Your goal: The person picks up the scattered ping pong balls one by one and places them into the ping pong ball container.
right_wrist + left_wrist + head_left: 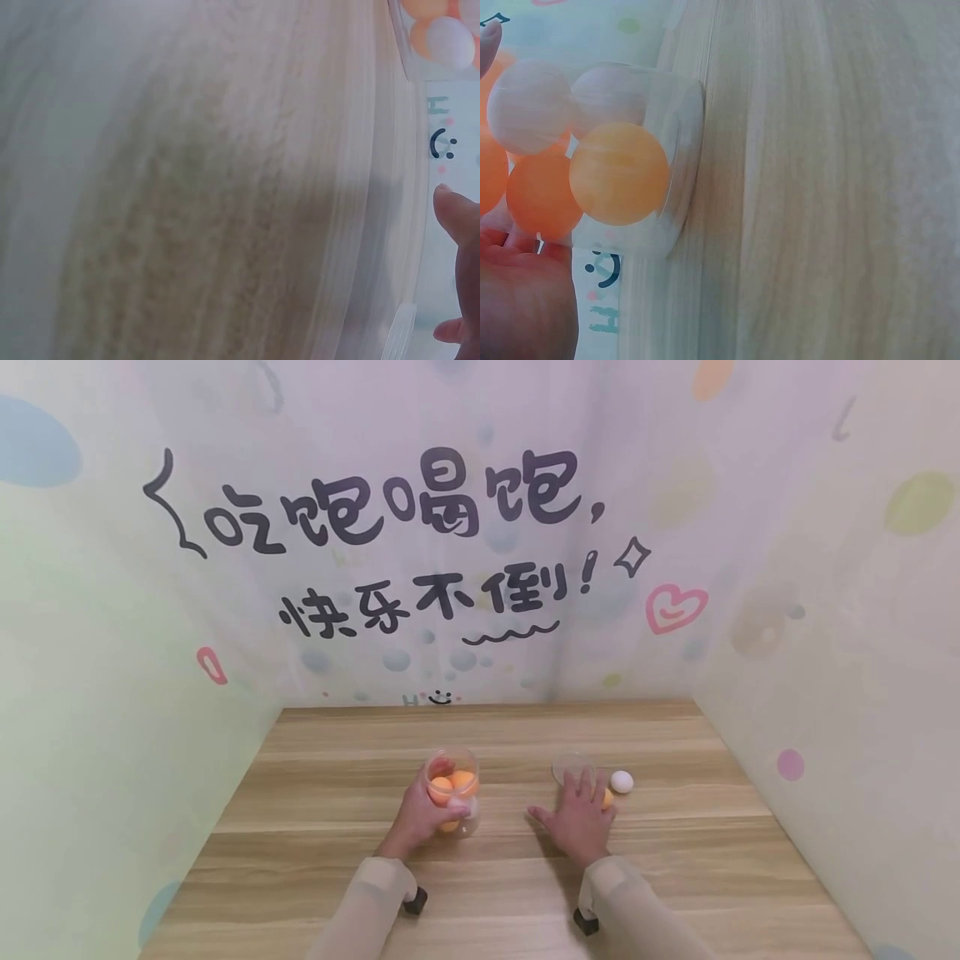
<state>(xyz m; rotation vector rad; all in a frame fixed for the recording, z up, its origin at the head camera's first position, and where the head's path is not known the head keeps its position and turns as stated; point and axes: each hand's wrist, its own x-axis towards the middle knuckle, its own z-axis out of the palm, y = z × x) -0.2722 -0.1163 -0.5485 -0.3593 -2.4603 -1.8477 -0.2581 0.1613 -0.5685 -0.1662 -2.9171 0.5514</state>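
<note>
My left hand (422,814) grips a clear plastic jar (453,757) with several orange and white ping-pong balls (619,174) inside. In the left wrist view the jar stands close over the wooden table, its lower end plain to see. The right hand (581,825) is spread over the table, thumb out to the left. Its fingers overlap a clear round lid (567,766) and partly hide an orange ping-pong ball (607,798). Just right of these fingers lies a white ping-pong ball (622,782).
The wood-grain table (360,910) runs back to a printed wall (487,668) with dark lettering. Pale side walls (840,693) rise along its left and right edges. A black wrist strap piece (416,901) shows at the left cuff.
</note>
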